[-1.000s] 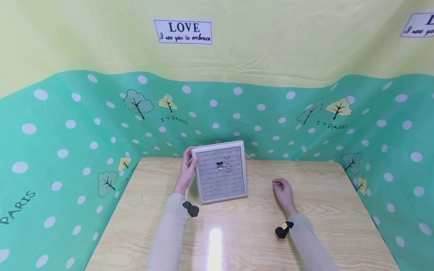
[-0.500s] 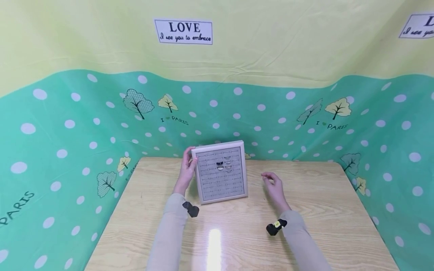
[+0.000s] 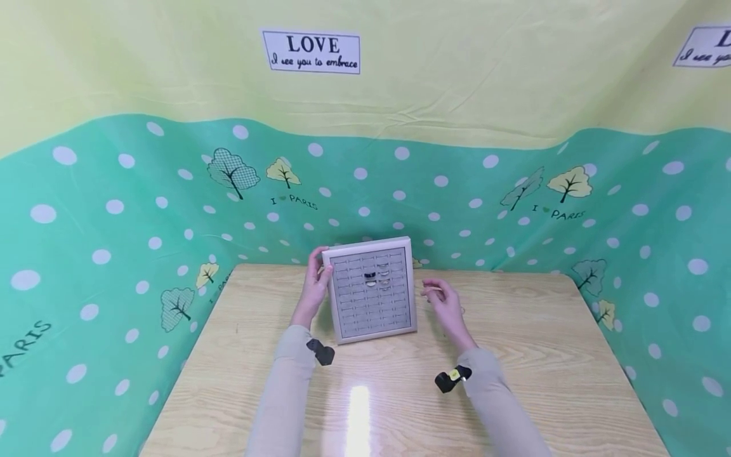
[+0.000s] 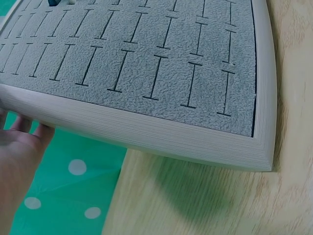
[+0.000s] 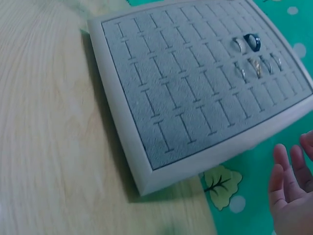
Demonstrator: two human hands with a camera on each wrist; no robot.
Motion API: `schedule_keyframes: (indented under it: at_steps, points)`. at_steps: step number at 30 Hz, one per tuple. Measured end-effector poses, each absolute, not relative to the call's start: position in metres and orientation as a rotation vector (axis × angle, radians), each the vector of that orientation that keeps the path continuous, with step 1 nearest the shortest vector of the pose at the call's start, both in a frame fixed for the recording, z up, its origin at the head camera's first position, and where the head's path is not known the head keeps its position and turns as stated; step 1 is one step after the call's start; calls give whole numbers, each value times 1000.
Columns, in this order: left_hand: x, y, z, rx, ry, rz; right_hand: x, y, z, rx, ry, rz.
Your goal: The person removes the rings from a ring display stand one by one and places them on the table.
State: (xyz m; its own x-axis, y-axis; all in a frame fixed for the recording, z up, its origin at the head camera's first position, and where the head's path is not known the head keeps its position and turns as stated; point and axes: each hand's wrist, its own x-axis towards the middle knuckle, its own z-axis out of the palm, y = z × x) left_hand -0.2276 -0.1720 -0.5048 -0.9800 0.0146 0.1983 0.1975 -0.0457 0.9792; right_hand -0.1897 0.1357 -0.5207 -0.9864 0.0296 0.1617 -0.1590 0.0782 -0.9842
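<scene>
A grey velvet ring tray (image 3: 371, 311) in a pale frame stands tilted up at the back of the wooden table (image 3: 400, 406). My left hand (image 3: 316, 279) grips its upper left edge, and its fingers (image 4: 19, 139) show under the frame (image 4: 146, 129) in the left wrist view. Several rings (image 5: 254, 54) sit in slots near the tray's top. My right hand (image 3: 444, 303) hovers just right of the tray, fingertips pointing at it. Its fingers (image 5: 288, 181) look loosely extended. Whether thumb and forefinger pinch anything is too small to see.
A green dotted cloth (image 3: 114, 209) walls the table on the left, back and right, close behind the tray. A small speck (image 3: 461, 311) lies on the wood by my right hand. Bare tabletop stretches in front and to the right.
My right hand rose from the table on the right and moved left toward the tray's right edge. The left hand and the tray stayed put.
</scene>
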Motion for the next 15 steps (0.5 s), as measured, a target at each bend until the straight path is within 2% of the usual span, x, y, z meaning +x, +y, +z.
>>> schedule_keyframes:
  at_steps: [7,15]
  points:
    - [-223,-172,-495,-230,-2080,-2215,-196,122,-510,204,-2186,2099]
    - [-213,-170,-477,-250,-2092,-2230,-187,107,-469,335,-2216,2120]
